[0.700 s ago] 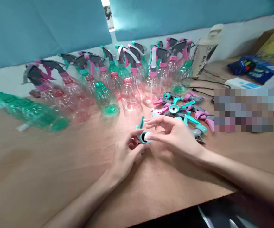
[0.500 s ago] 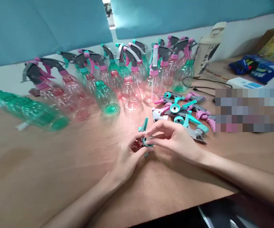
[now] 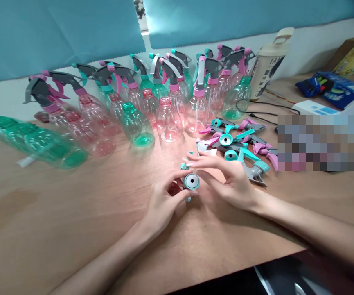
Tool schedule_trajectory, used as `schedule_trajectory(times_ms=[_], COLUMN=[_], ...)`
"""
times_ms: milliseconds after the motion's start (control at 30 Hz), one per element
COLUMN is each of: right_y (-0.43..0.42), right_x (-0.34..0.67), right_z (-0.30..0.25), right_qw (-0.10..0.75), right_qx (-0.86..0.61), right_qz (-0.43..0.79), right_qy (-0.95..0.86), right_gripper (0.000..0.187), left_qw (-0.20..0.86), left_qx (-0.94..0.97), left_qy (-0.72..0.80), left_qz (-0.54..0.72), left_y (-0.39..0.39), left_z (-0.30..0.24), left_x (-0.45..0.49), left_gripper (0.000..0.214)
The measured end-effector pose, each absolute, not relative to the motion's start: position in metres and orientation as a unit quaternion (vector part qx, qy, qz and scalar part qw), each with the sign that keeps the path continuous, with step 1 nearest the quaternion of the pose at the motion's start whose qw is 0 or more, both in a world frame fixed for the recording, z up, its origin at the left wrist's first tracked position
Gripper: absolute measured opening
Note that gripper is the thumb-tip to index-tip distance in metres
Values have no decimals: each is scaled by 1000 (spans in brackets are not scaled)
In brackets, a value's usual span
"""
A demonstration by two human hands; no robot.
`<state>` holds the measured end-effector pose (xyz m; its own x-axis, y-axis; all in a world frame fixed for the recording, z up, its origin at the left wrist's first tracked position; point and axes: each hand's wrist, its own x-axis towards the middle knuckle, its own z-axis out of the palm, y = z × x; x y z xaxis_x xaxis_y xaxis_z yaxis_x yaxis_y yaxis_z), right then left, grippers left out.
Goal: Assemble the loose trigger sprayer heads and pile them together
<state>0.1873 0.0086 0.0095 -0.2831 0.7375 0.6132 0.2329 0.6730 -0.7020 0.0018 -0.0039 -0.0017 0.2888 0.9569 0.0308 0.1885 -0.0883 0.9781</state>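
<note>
My left hand (image 3: 164,196) is closed round a turquoise and grey trigger spray head (image 3: 192,181). The round collar of the spray head faces me, with a white disc and a dark centre hole showing in it. Just right of it is my right hand (image 3: 228,178), its thumb and fingers apart and nothing between them. Its fingertips hover by the upper part of the spray head; whether they touch it I cannot tell. Beyond the right hand lies a pile of loose spray heads (image 3: 226,139) in turquoise, pink and grey.
Pink and green clear bottles (image 3: 170,123) stand across the back, several with spray heads on. Green bottles (image 3: 54,147) overlap at the left. A cream drinking bottle (image 3: 267,65), a black cable (image 3: 265,113) and a blue packet (image 3: 333,88) are at the right.
My right hand's fingers have come away from the collar and spread. The white disc in the collar now shows. My left hand keeps its hold on the spray head.
</note>
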Motion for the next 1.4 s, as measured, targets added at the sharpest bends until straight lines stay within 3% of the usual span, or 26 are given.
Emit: schedule_trajectory(times_ms=[200,767,1000,1233,1400], right_y=[22,18,18,17,20], right_x=[203,205,202,197,209], right_z=[24,33,27,19,33], right_qw=[408,278,276,344,243], right_qx=[-315,-321,-336,-334,-334], right_qz=[209,161,152,116,177], right_qy=[-831,-891,-888,-870,-893], right_gripper=[10,10,14,13,16], left_qw=[485,457,445,412,351], left_qx=[632,669,679,701,756], left_qy=[472,455,457,452,424], left_qz=[377,370,363,367,354], left_y=[-3,-5,-4,-4,-1], left_z=[-2,2,5,5,6], left_x=[1,1,3,3,0], left_gripper=[31,28,28,25,29])
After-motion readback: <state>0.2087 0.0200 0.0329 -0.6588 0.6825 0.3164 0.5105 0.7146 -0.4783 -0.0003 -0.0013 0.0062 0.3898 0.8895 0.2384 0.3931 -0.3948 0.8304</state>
